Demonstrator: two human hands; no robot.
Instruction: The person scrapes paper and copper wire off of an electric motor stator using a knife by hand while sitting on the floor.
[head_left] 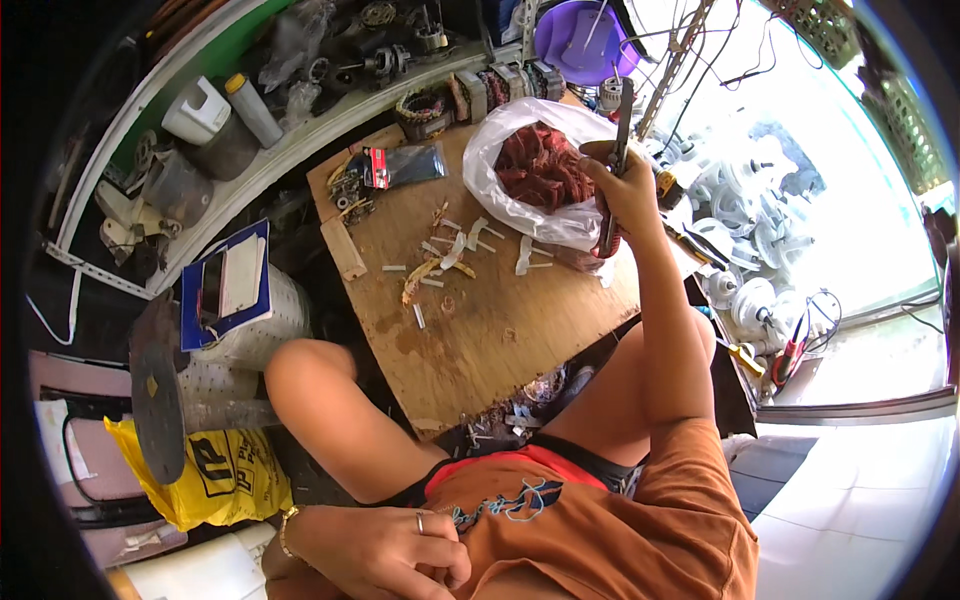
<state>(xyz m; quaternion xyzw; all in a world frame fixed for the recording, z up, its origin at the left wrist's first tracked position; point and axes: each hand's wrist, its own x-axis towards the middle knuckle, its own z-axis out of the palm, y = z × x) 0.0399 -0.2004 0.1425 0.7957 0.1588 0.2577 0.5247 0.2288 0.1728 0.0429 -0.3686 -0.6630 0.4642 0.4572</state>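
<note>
My right hand [628, 195] is raised at the far right of the wooden board, closed around a long, flat dark metal tool [625, 115] that points up and away. A reddish part of it shows below my fist; its exact kind is unclear. Just left of that hand, a clear plastic bag [485, 150] stands open, filled with dark red pieces [540, 165]. My left hand [395, 550], wearing a ring and a bracelet, lies against my brown shirt [600, 540] with its fingers curled. The inside of that hand is hidden.
White strips and yellowish scraps [440, 262] litter the wooden board [480, 335]. Small metal parts [350, 195] and a plastic packet [410, 165] lie at its far left. Wound motor cores [425, 110] line the back. White plastic parts [755, 200] are heaped at right; a yellow bag [215, 475] sits at left.
</note>
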